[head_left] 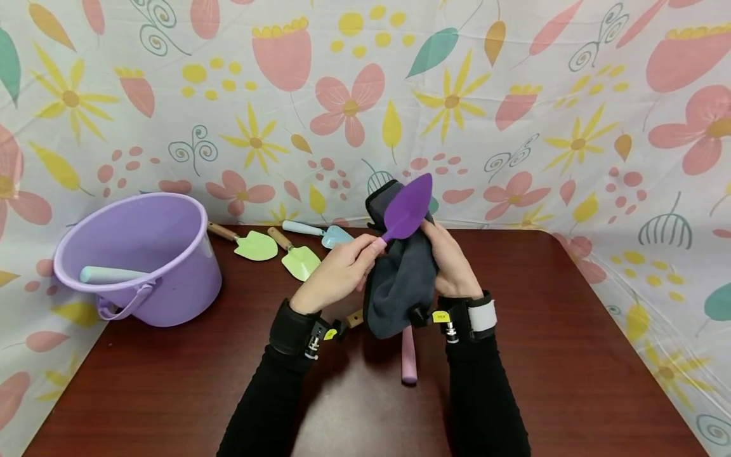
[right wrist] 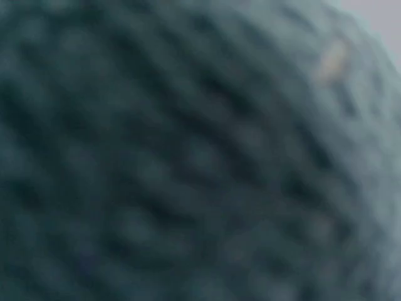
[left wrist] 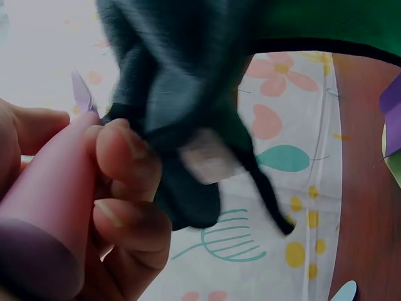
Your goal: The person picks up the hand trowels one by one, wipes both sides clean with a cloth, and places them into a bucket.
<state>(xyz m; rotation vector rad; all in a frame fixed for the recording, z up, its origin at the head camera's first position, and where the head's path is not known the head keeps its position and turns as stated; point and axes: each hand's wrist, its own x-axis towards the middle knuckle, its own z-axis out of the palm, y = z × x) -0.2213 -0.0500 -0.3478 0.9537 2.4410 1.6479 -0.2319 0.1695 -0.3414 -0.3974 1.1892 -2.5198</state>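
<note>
My left hand (head_left: 337,273) grips the pink handle (left wrist: 53,182) of a small trowel with a purple blade (head_left: 408,206), which points up and to the right. Behind the blade, a dark grey cloth (head_left: 402,285) hangs in loose folds, held at its right side by my right hand (head_left: 454,260). Some of that hand's fingers are hidden behind the fabric. The left wrist view shows the cloth's black edging and a pale tag (left wrist: 210,157). Blurred dark fabric (right wrist: 188,157) fills nearly all of the right wrist view.
A purple bucket (head_left: 185,282) stands at the left with a pale turquoise handle (head_left: 111,275) inside. Two green trowels (head_left: 257,246) and a light blue trowel (head_left: 337,237) lie at the back. Partly under the cloth are another pink handle (head_left: 408,362) and a wooden handle (head_left: 355,318).
</note>
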